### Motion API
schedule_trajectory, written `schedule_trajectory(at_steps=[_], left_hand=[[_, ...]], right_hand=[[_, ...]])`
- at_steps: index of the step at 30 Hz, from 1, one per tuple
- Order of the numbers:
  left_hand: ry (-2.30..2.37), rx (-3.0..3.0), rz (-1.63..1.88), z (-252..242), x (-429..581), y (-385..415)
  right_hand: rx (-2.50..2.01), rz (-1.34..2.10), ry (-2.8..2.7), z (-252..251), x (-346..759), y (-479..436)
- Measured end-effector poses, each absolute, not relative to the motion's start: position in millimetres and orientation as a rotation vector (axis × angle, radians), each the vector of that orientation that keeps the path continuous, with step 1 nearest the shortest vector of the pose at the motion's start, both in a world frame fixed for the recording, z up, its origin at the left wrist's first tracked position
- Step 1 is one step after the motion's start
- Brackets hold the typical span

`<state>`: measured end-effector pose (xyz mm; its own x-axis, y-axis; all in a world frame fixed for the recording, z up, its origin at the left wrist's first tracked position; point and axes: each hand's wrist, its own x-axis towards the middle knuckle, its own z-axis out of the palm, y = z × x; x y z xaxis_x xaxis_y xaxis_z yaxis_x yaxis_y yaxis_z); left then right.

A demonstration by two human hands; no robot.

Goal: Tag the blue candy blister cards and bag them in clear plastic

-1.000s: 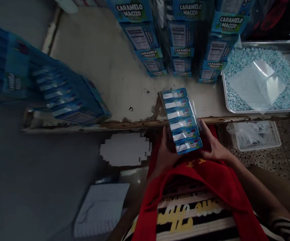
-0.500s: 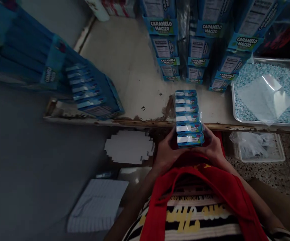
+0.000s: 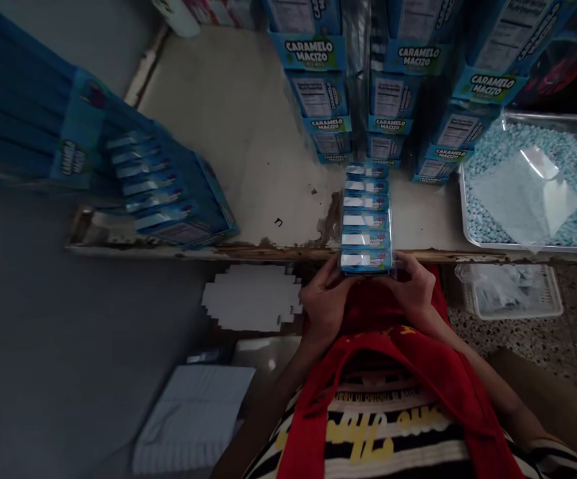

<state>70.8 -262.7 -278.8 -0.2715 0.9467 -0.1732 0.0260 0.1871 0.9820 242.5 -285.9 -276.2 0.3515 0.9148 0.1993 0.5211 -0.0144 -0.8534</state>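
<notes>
A clear-wrapped pack of several small blue candy boxes (image 3: 367, 218) lies lengthwise on the worn white table (image 3: 248, 140), its near end at the table's front edge. My left hand (image 3: 324, 303) grips the near left corner of the pack. My right hand (image 3: 412, 285) grips the near right corner, fingers curled against it. The far end of the pack almost touches the stacked blue "Caramelo Macizo" cartons (image 3: 393, 80) at the back.
A metal tray (image 3: 478, 237) of small pale blue candies with a clear plastic sheet sits at the right. Open blue display cartons (image 3: 169, 193) lie at the left edge. A white basket (image 3: 512, 293) with plastic wraps stands on the floor. White cardboard sheets (image 3: 251, 296) lie below the table.
Both hands have pushed the pack forward onto the table, away from me, and straightened it. Its far end now reaches the stacked cartons.
</notes>
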Motion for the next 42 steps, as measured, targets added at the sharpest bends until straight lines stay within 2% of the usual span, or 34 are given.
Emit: schedule_trajectory(at_steps=[6,12,18,26,30,34,42], left_hand=[[1.54,1.472,1.194,-285,50,-268],[1.557,1.941,1.316,-261,32,-266],[1.489,2.084,1.338,-234,32,-262],[1.304,2.225,1.442,-261,22,-274],[1.482,1.805,1.257,-277,33,-274],[1.461,1.853,0.972,-285,46,-269],[1.39,2.049,1.075,-277,46,-273]], right_hand=[[-1.654,0.347,-1.522,-274,251,-294],[-1.493,0.012,-1.706,-249,257,-301],[-1.465,0.105,-1.757,-231,262,-297],[-1.398,0.107,-1.669,-249,271,-314],[-1.447,0.32,-1.607,-262,270,-312],[-1.463,0.367,-1.694,-276,264,-304],[-1.431,0.262,-1.673,-281,258,-305]])
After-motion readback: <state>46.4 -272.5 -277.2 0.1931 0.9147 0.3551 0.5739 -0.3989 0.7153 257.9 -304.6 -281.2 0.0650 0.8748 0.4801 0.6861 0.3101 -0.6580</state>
